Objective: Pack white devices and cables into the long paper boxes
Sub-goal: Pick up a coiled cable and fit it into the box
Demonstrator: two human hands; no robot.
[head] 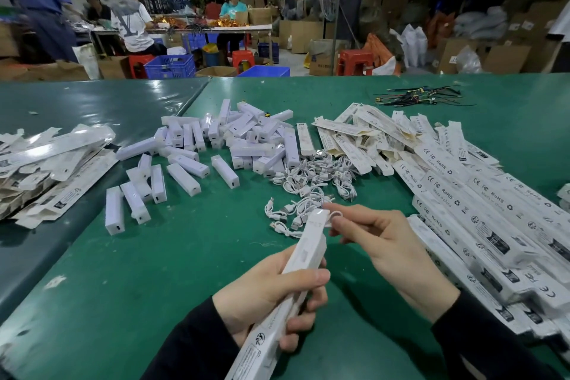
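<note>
My left hand (271,296) grips a long white paper box (296,274), tilted with its open end pointing away from me. My right hand (379,244) pinches a small coiled white cable (333,215) right at that open end. A heap of white devices (222,145) lies across the middle of the green table (154,256). Loose white cables (308,182) are piled just beyond my hands. Flat unfilled paper boxes (370,136) lie farther back on the right.
Rows of closed, printed boxes (481,225) are stacked along the right. Another pile of flat boxes (46,170) sits at the left. A bundle of dark wires (419,97) lies far right. People work at a table (185,29) in the background.
</note>
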